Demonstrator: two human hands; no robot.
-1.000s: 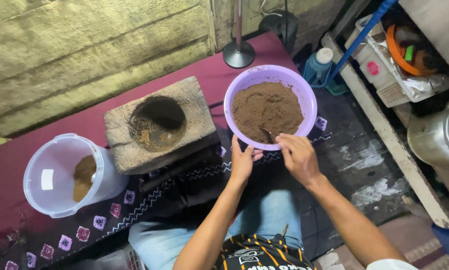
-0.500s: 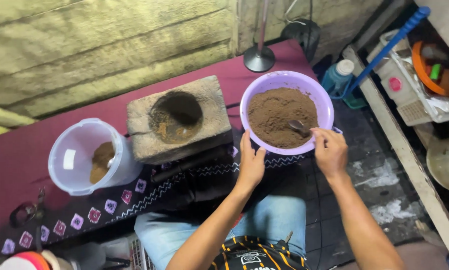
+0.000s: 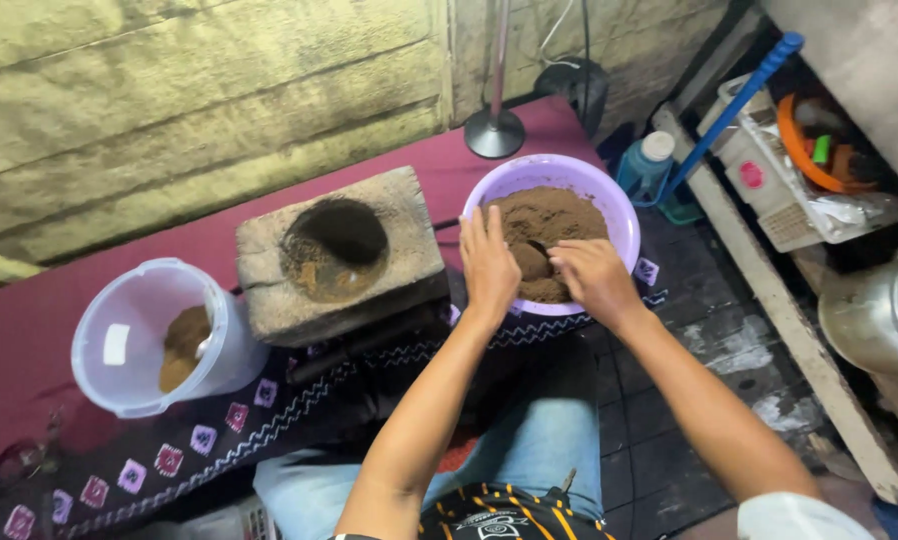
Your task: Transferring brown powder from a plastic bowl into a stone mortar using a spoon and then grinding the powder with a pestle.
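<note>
Resting over the near rim of the purple bowl (image 3: 619, 215), both hands are being held close together above the brown powder (image 3: 559, 215) that fills it. The left hand (image 3: 489, 262) is being laid flat with fingers spread along the bowl's near-left edge, holding nothing that can be seen. The right hand (image 3: 591, 277) is being curled narrowly over the powder just beside it; whether something is being gripped inside it cannot be told. A rounded lump of powder (image 3: 532, 262) is being framed between the two hands, touching or nearly touching both, so neither hand is clearly the nearer. The bowl is lying straight ahead of the person, on the maroon cloth (image 3: 199, 235). To its left, just beside it, a stone mortar block (image 3: 339, 255) is standing, and farther left a clear plastic tub (image 3: 154, 335) with some powder is being kept well apart. Open room is being left mostly toward the person; a lamp base (image 3: 496, 132) and a blue bottle (image 3: 646, 165) are crowding the far side.
</note>
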